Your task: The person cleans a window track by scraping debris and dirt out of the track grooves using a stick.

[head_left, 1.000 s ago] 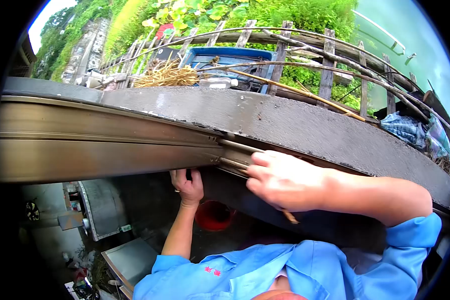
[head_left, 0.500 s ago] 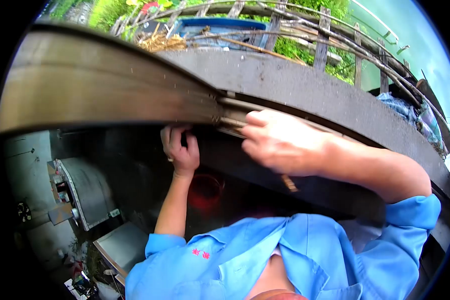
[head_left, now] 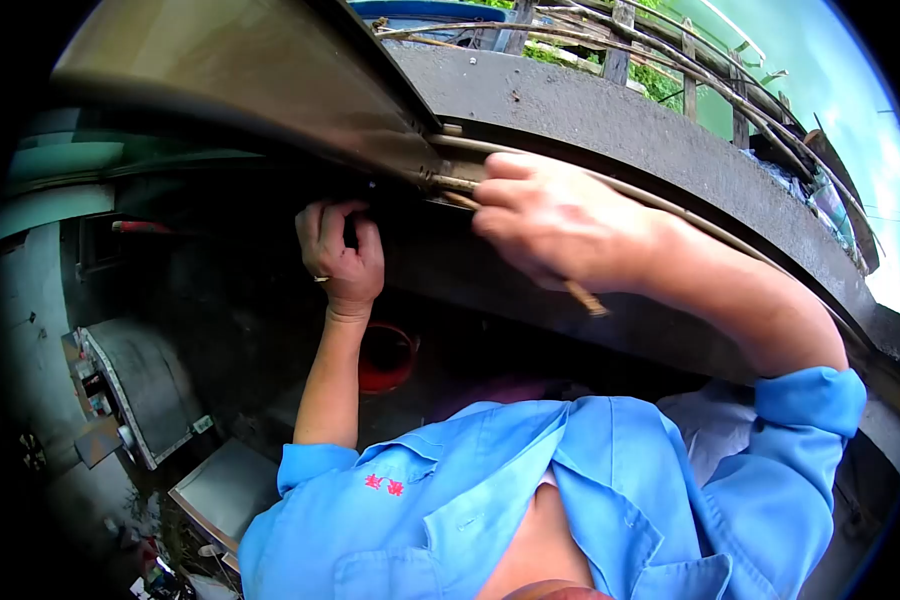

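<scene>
My right hand (head_left: 565, 215) is closed around a thin brown stick (head_left: 587, 298), whose blunt end sticks out below the palm. Its fingertips are beside the lower corner of a brown panel (head_left: 260, 75), next to a metal rail (head_left: 660, 203) along the sill. Some slim pieces show between the fingers and that corner, but I cannot tell whether they belong to the stick. Under the panel's dark lower edge, my left hand (head_left: 340, 250) has its fingers curled and the thumb bent toward them. Deep shadow hides what it grips, if anything.
A grey concrete sill (head_left: 540, 105) runs beyond the rail, with a wooden fence (head_left: 620, 45) and a blue container (head_left: 430, 12) outside. Below, in the dark room, are a red bucket (head_left: 385, 360), a grey curved-top object (head_left: 145, 385) and a flat-topped box (head_left: 225, 490).
The view has shifted, so the panel, sill and hands sit higher in the picture and more of the room shows. Both hands stay by the panel's corner, the right still holding the stick.
</scene>
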{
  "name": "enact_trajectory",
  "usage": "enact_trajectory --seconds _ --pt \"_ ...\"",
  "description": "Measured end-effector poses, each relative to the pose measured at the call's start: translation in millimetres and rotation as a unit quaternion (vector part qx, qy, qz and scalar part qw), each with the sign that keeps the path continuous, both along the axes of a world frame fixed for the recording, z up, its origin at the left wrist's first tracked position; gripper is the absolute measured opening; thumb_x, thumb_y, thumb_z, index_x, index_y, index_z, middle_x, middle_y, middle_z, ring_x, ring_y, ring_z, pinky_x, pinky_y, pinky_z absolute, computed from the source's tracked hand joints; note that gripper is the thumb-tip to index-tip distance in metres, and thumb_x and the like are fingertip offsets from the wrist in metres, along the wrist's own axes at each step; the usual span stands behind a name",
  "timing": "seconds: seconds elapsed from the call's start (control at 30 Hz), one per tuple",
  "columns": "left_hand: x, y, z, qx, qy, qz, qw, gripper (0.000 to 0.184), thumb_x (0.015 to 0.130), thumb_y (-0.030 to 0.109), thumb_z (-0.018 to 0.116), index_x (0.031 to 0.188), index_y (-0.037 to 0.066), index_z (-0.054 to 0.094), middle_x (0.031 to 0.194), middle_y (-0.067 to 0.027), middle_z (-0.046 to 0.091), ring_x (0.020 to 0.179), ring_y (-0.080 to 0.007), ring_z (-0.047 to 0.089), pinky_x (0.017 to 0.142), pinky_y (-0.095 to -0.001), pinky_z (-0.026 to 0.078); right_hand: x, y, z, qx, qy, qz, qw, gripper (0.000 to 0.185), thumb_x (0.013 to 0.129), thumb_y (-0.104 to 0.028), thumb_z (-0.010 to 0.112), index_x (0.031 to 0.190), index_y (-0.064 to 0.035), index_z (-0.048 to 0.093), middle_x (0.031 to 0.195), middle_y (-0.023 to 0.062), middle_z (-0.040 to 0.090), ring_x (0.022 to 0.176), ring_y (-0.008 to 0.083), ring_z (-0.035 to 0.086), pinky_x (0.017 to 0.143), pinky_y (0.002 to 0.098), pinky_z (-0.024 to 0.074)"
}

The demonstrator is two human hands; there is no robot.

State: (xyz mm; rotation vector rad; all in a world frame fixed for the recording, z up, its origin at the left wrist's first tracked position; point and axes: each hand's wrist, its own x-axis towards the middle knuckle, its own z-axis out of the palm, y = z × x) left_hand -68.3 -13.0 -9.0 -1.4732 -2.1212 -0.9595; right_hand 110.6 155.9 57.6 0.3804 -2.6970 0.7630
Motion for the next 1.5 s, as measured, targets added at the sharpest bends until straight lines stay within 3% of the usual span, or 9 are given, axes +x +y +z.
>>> enact_trajectory --seconds 0.1,0.23,0.37,0.4,0.57,0.8,1.03,1.37,1.5 --pt "2 1 0 0.008 -0.006 0.000 1.000 0.012 0.068 -0.003 0.054 0.076 0.005 0.060 0.081 -0.0093 0.055 0.076 -0.0260 0.052 0.066 -0.0334 0.044 54 20 18 -0.074 -0.092 -0.008 0.993 0.014 0.065 0.005 0.059 0.077 0.0002 0.054 0.069 0.0104 0.047 0.068 0.0278 0.047 0.059 0.0367 0.0421" --pt "5 4 -1 0.024 -0.010 -0.003 1.000 0.012 0.067 -0.003 0.054 0.075 0.005 0.060 0.080 -0.0085 0.056 0.076 -0.0255 0.052 0.065 -0.0331 0.044 110 23 34 -0.092 -0.125 -0.095 0.983 0.012 0.069 0.002 0.059 0.080 0.0000 0.056 0.069 0.0103 0.049 0.065 0.0275 0.047 0.059 0.0359 0.0422" --pt "2 2 -3 0.023 -0.002 -0.005 1.000 0.012 0.067 -0.002 0.055 0.075 0.005 0.060 0.081 -0.0083 0.056 0.076 -0.0255 0.052 0.065 -0.0330 0.044 86 3 6 0.025 -0.030 -0.079 0.996 0.026 0.056 -0.004 0.060 0.081 0.0024 0.054 0.072 0.0091 0.046 0.065 0.0250 0.043 0.057 0.0343 0.0404" --pt "1 2 -3 0.018 0.003 -0.005 1.000 0.012 0.067 -0.002 0.055 0.075 0.005 0.060 0.081 -0.0082 0.056 0.076 -0.0256 0.052 0.065 -0.0331 0.044 70 2 5 0.013 -0.047 -0.068 0.996 0.025 0.065 0.005 0.060 0.089 0.0014 0.055 0.076 0.0108 0.051 0.069 0.0265 0.047 0.061 0.0362 0.0430" --pt "0 4 -2 0.012 0.013 -0.001 1.000 0.012 0.067 -0.002 0.055 0.076 0.005 0.059 0.080 -0.0082 0.056 0.075 -0.0258 0.052 0.064 -0.0337 0.044 11 -8 -7 -0.026 0.017 -0.062 0.998 0.017 0.058 -0.011 0.061 0.064 -0.0039 0.048 0.068 0.0084 0.046 0.071 0.0252 0.045 0.062 0.0351 0.0420" --pt "3 4 -4 0.014 -0.009 0.014 1.000 0.013 0.068 -0.002 0.055 0.078 0.006 0.059 0.081 -0.0085 0.056 0.076 -0.0265 0.052 0.066 -0.0345 0.044 83 20 23 -0.176 -0.129 -0.105 0.970 0.007 0.070 0.000 0.059 0.076 0.0007 0.057 0.071 0.0126 0.053 0.072 0.0304 0.053 0.063 0.0377 0.0447" --pt "2 7 -4 0.002 0.010 0.006 1.000 0.013 0.068 -0.002 0.055 0.078 0.005 0.059 0.080 -0.0086 0.055 0.077 -0.0270 0.051 0.066 -0.0346 0.044 8 1 -11 -0.116 -0.008 -0.079 0.990 0.013 0.069 0.002 0.060 0.082 0.0004 0.058 0.076 0.0121 0.054 0.075 0.0283 0.053 0.065 0.0353 0.0456" --pt "3 3 0 0.003 -0.007 0.000 1.000 0.013 0.068 -0.002 0.054 0.078 0.004 0.059 0.081 -0.0100 0.055 0.076 -0.0274 0.051 0.066 -0.0348 0.043 97 25 23 -0.129 -0.128 -0.091 0.979 0.018 0.065 0.004 0.061 0.082 -0.0002 0.059 0.078 0.0109 0.057 0.071 0.0279 0.053 0.063 0.0356 0.0449" --pt "1 1 0 -0.004 -0.007 -0.001 1.000 0.013 0.068 -0.002 0.053 0.078 0.004 0.059 0.083 -0.0104 0.056 0.078 -0.0281 0.051 0.067 -0.0351 0.043 28 15 -4 -0.163 -0.007 -0.018 0.986 0.006 0.071 -0.002 0.059 0.071 -0.0003 0.053 0.068 0.0104 0.049 0.071 0.0288 0.050 0.064 0.0373 0.0429"
